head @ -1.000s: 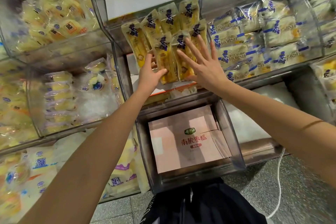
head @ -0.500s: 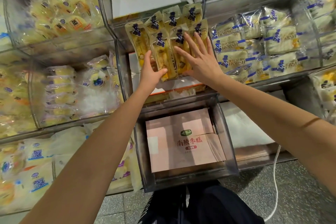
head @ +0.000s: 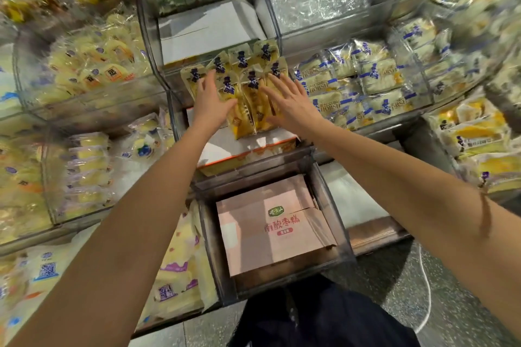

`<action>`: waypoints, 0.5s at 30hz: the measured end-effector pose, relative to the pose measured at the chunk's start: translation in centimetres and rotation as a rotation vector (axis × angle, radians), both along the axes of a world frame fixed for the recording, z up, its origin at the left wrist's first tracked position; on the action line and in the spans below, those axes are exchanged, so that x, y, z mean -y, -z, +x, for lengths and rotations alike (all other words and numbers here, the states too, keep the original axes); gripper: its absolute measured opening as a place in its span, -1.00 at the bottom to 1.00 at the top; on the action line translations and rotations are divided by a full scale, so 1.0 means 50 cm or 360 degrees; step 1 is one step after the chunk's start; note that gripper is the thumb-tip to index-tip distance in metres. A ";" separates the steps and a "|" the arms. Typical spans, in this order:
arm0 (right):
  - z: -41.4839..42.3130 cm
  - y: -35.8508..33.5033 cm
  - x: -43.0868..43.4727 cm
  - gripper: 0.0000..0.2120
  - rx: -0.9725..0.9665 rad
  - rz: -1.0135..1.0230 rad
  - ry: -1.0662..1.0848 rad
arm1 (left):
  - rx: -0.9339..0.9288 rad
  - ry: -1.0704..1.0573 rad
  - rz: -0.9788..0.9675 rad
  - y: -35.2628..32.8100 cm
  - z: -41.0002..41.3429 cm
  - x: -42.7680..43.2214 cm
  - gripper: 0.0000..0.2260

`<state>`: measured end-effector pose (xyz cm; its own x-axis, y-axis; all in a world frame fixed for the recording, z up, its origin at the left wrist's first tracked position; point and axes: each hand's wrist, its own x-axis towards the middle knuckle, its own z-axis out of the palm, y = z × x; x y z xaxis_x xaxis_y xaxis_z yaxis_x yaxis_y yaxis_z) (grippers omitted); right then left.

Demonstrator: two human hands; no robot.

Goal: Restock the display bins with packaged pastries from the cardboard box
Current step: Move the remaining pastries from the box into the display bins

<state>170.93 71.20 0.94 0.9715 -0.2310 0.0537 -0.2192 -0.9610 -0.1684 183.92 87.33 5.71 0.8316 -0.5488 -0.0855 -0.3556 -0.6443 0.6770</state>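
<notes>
Several yellow packaged pastries [head: 248, 98] with dark blue logos stand in rows inside the clear middle display bin [head: 172, 118]. My left hand [head: 210, 103] lies flat on the left packs with fingers straight. My right hand [head: 290, 105] rests on the right packs, fingers spread. Both hands press on the packs and grip nothing. A white box with an orange edge [head: 239, 155] lies under the packs at the bin's front. A pink cardboard box [head: 270, 228] sits flat in the lower clear bin [head: 335, 222].
Neighbouring bins hold other wrapped pastries: white-and-blue packs [head: 361, 84] on the right, pale yellow cakes [head: 95, 65] on the left. A white cardboard sheet [head: 208, 28] lines the bin behind. A white cord [head: 428, 296] trails on the speckled floor [head: 462, 290].
The view has tilted up along the shelves. My left hand has gone from gripping a pack's lower edge to lying flat higher on the left packs. My right hand stays spread on the right packs.
</notes>
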 end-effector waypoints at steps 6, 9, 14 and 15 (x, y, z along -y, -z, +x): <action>-0.023 -0.064 -0.009 -0.25 -0.0024 0.0016 0.0078 | 0.0266 0.0398 0.0056 -0.071 -0.040 0.005 -0.36; -0.066 -0.105 -0.016 -0.26 0.0006 -0.0010 0.0104 | 0.0417 0.0619 0.0133 -0.109 -0.068 0.008 -0.36; -0.187 -0.158 -0.029 -0.26 -0.0028 -0.0086 0.0212 | 0.0675 0.0967 0.0060 -0.164 -0.138 0.039 -0.38; -0.217 -0.168 -0.034 -0.26 -0.0009 -0.0074 0.0284 | 0.0696 0.1037 0.0025 -0.165 -0.158 0.045 -0.38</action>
